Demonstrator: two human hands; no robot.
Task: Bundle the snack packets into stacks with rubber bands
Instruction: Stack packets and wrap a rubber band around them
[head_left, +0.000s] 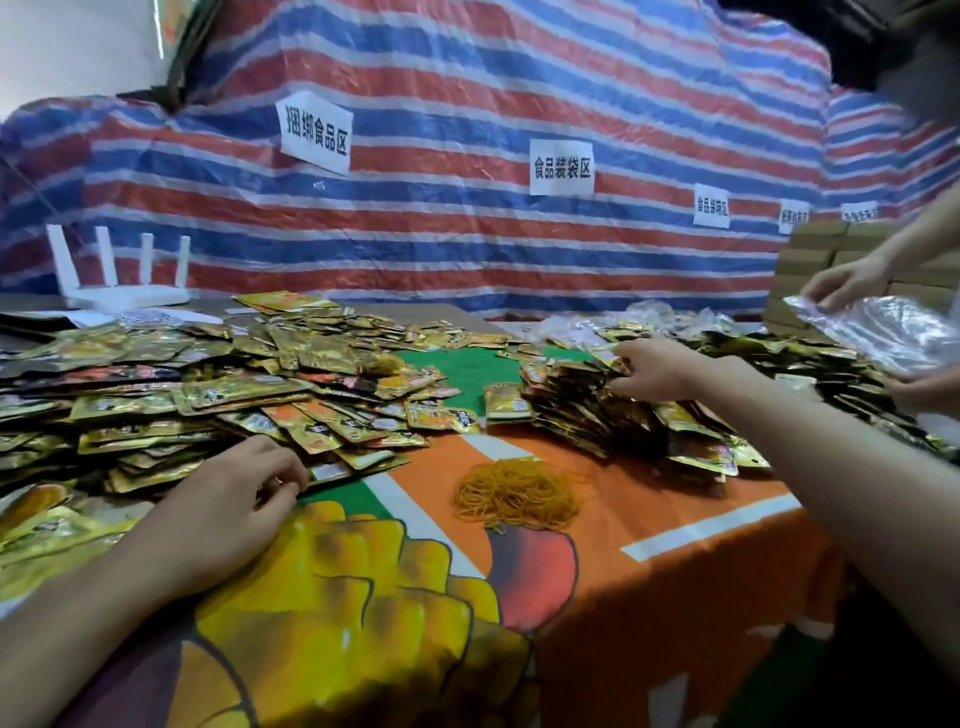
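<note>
Orange-clothed desk (649, 499), flat gold foil snack packets (234, 389) heaped.
Left hand (228, 504) loosely curled, empty; right hand (657, 370) on packets, grip unclear.

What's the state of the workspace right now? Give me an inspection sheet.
Surface: table under a printed cloth, orange, green, yellow.
Job's things: left heap of snack packets; right heap; rubber bands piled on the cloth between them, nearer the front.
Clutter: white router back left; clear plastic bags behind the right heap.
Hands: left hand rests at the left heap's edge, fingers loosely curled; right hand reaches onto the right heap, grip unclear.
Cables: nothing seen.
Surroundings: striped tarp with paper signs; cardboard boxes; another person's hand holding a clear bag.
</note>
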